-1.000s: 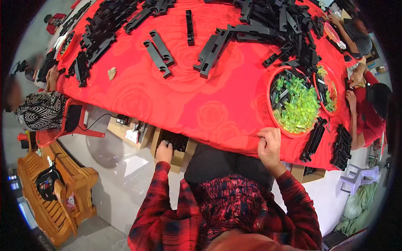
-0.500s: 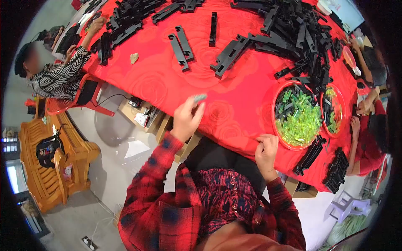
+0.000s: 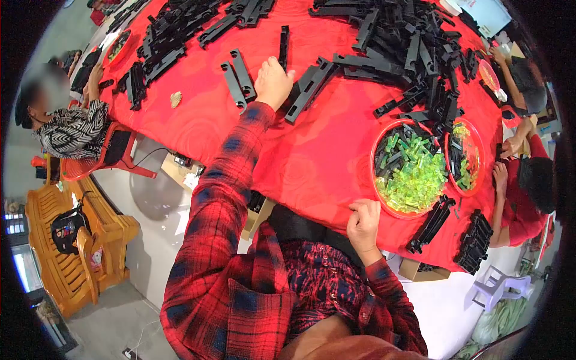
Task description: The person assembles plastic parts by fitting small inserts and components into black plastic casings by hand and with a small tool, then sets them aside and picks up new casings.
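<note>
My left hand [image 3: 274, 84] is stretched over the table at the near end of a narrow black plastic bar [image 3: 284, 45]. Its fingers are at the bar's end, but whether they grip it is hidden. Beside it lie two flat black bars with notched ends [image 3: 238, 78] on the left and a wider black bar [image 3: 309, 90] on the right. My right hand [image 3: 363, 225] rests at the table's near edge with its fingers curled; anything inside is hidden. To its right stands a red-rimmed basin [image 3: 377, 174] of yellow-green translucent pieces and small black parts.
Large heaps of black bars [image 3: 396, 48] cover the far side of the red-clothed table [image 3: 318, 156]. A second basin [image 3: 480, 156] and stacked black bars [image 3: 474, 240] are at the right. A small tan lump [image 3: 175, 99] lies at the left. Other people sit at both sides.
My left hand has moved forward from the near edge to the narrow bar. My right hand stays at the edge. The whole view has shifted slightly.
</note>
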Demonstrator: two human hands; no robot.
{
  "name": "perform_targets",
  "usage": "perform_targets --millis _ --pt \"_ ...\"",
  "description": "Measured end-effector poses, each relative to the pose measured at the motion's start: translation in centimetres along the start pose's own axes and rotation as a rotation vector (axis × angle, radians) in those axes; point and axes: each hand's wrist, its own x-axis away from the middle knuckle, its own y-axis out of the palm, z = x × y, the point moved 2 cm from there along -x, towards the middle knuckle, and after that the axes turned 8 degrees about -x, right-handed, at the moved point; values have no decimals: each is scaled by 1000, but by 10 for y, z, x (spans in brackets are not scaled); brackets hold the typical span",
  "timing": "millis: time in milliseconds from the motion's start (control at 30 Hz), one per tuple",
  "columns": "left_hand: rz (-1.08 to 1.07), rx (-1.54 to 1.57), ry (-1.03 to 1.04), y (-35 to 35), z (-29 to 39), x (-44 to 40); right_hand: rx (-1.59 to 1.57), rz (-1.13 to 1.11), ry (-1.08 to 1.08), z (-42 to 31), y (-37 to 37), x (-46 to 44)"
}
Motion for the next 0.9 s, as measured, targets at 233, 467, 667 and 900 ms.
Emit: perform_targets --millis 233,467,667,900 --pt "-117 -23 -34 25 1 -25 -6 16 -15 0 -1 -1" --pt "-353 413 -184 54 -8 -47 -6 -18 24 3 -3 2" --pt "-291 460 -89 44 7 -53 -11 -29 9 2 -3 0" --pt "-509 1041 -140 99 13 -101 -5 -24 22 1 -4 -1"
